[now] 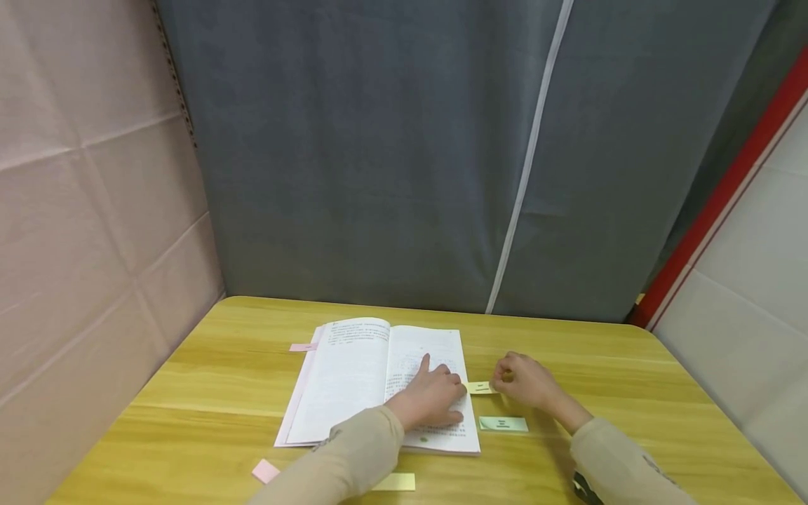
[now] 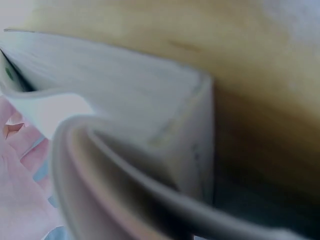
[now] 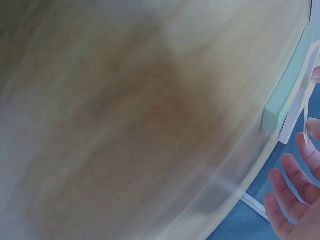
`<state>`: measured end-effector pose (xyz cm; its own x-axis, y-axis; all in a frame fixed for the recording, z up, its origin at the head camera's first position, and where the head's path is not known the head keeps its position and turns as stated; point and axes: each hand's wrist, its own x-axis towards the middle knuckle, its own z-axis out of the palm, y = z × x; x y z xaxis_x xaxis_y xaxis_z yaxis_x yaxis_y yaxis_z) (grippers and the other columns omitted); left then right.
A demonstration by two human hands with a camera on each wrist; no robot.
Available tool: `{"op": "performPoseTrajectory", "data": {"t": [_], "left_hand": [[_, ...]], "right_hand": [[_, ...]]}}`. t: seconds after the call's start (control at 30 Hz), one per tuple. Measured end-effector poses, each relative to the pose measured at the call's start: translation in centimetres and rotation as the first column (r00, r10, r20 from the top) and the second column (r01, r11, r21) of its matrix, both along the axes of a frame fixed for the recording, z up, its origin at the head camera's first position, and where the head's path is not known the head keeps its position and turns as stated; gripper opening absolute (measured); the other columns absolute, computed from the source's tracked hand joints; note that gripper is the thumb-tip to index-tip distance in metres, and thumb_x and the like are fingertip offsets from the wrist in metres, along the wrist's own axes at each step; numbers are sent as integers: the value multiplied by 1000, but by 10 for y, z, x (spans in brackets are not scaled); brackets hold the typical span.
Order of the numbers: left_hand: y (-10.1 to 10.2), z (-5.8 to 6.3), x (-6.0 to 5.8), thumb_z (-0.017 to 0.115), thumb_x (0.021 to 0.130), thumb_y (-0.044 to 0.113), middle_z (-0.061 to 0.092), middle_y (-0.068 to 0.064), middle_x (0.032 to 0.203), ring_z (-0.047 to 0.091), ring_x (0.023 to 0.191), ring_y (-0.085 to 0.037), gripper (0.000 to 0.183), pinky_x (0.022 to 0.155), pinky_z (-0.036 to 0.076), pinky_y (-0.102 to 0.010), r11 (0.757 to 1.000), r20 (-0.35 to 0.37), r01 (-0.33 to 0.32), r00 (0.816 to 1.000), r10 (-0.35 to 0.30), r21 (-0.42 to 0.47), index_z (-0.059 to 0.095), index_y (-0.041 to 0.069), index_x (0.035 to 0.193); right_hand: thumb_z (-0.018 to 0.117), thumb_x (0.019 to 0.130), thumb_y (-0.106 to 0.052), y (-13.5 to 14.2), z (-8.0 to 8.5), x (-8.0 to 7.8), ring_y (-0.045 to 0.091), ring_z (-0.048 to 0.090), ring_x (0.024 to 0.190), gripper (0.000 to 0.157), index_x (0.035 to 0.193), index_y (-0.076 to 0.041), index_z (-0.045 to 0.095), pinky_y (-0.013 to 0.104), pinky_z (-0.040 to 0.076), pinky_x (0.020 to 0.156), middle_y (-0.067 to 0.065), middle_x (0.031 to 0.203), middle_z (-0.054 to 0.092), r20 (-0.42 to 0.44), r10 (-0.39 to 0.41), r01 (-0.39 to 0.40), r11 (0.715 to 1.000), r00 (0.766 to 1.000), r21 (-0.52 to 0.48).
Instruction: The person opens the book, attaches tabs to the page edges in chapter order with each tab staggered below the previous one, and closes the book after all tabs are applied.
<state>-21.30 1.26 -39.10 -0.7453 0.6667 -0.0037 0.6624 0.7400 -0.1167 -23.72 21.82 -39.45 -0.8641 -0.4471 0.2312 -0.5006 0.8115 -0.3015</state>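
Evidently a paper job: open book, pinched yellow tab

Materials, left to right. Front-left of the book, a small pink pad (image 1: 266,471), square-edged, set askew. At the book's left edge, a pink tab (image 1: 303,347) juts out, narrow and flat, with a faint dark mark. Then the book (image 1: 341,379) itself: soft white leaves, left page bowed near the gutter, small print in lines. The left wrist view gives a thick page block and curled sheets, blurred. On the book's right page lies the left hand (image 1: 432,396), released, holding nothing, index finger extended over the paper. At the book's right edge, a yellow tab (image 1: 480,388), a thin strip with dark marks; its inner end meets the page edge, whether stuck there I cannot tell. Its outer end is grasped between thumb and finger of the right hand (image 1: 527,381). Just right of the book, nearer the wearer, a pale green pad (image 1: 503,423), oblong, dark lines on top.

Around, left to right. Left of the book, a creased pinkish panel (image 1: 76,210). The left sleeve (image 1: 356,456), beige cloth, crosses the book's near edge and hides part of a yellow pad (image 1: 396,482) in front. Under the book, a wood-grained table (image 1: 208,393); behind, a grey curtain (image 1: 379,175). Far right, a red band (image 1: 726,189) edges white sheeting.
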Motion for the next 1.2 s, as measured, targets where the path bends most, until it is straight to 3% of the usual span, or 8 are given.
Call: {"op": "performPoseTrajectory", "data": {"t": [0.23,0.53,0.7,0.87,0.97,1.07,1.2], "left_hand": [[3,0,-1,61,76,44,56,10,105,45,104,-13,40,96,21,-52,1000,10,-5,1000,5,5,60,21,108],[5,2,-3,59,79,43,58,10,103,45,104,-12,35,96,22,-51,1000,13,-6,1000,6,-6,61,21,106],[3,0,-1,59,78,43,55,9,112,43,109,-13,40,95,23,-51,1000,58,-6,998,6,9,59,20,111],[-4,-5,3,55,79,48,43,8,129,34,120,-16,52,96,21,-52,1000,99,-24,995,23,9,51,21,123],[-11,-4,5,53,79,51,38,5,134,30,123,-17,59,97,19,-52,998,96,-49,994,45,30,45,19,128],[-21,1,7,53,80,52,36,1,135,28,124,-19,63,96,17,-54,996,70,-61,996,56,67,43,16,130],[-37,9,12,52,79,53,38,0,134,30,123,-20,61,96,17,-55,995,9,-48,999,47,92,47,16,127]], "right_hand": [[68,73,-18,-1,0,1,10,43,61,11,69,-18,57,27,38,51,-6,71,48,39,-30,30,1000,999,3],[68,73,-19,-3,0,2,10,44,62,11,70,-17,58,28,39,54,-6,72,47,24,-34,34,999,999,7],[66,76,-17,-3,-2,3,13,48,67,6,73,-17,60,31,42,57,-5,75,50,28,-21,22,1000,999,-8],[66,77,-14,-3,-6,1,19,53,82,4,79,-14,62,37,45,69,-4,85,56,-93,-5,-3,996,996,-90],[67,76,-12,-4,-7,-1,21,53,88,7,82,-11,63,39,45,73,-1,90,58,-241,16,-55,987,970,-153],[68,73,-10,-5,-4,-2,19,52,87,10,83,-9,63,37,45,70,1,91,58,-382,35,-112,977,923,-182],[68,71,-11,-9,2,2,18,52,85,12,82,-10,64,35,46,67,2,91,59,-500,83,-175,975,862,-138]]}}
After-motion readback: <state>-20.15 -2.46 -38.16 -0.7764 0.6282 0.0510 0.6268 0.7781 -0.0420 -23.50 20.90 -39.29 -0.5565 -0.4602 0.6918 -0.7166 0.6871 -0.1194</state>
